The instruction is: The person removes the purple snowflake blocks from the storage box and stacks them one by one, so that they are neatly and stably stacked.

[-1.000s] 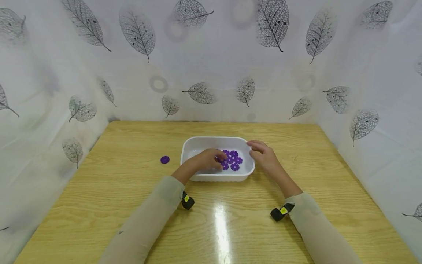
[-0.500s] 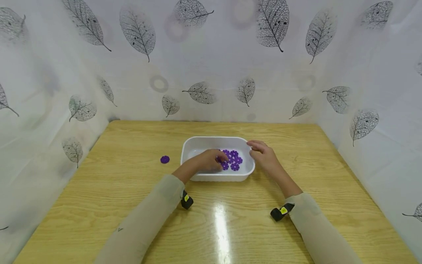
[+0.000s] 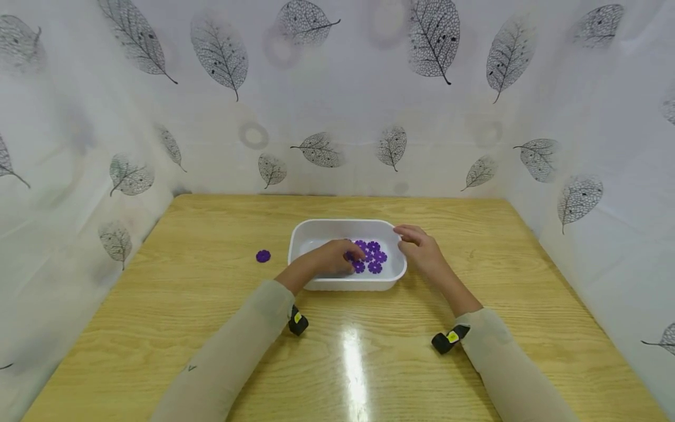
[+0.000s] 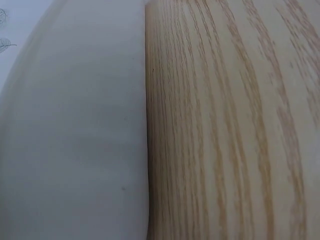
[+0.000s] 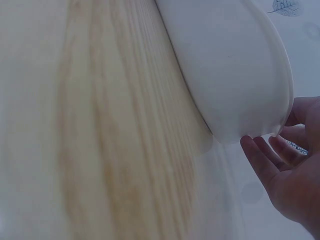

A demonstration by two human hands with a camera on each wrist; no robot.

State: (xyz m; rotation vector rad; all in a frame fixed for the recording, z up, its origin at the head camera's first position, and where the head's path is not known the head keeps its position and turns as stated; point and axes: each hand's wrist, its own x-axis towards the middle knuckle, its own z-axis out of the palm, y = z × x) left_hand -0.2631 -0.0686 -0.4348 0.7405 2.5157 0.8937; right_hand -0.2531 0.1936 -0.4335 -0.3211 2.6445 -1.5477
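Observation:
A white plastic tray (image 3: 345, 285) stands on the wooden table, holding several purple flower-shaped discs (image 3: 375, 268) in its right half. My left hand (image 3: 329, 258) reaches over the front rim into it, fingers bent down among the discs. Purple shows between thumb and fingers, but I cannot tell if a disc is held. My right hand (image 3: 424, 252) touches the right end of the tray. In the right wrist view, its fingertips (image 5: 247, 142) rest against the outer wall and rim, without wrapping round them. The left wrist view has only the tray's side wall (image 4: 75, 125) and wood.
One darker purple flower disc (image 3: 263, 256) lies on the wooden table (image 3: 211, 328), left of the tray. Behind and along both sides hangs a white curtain (image 3: 337, 88) printed with leaves. Black wrist cameras sit at both cuffs.

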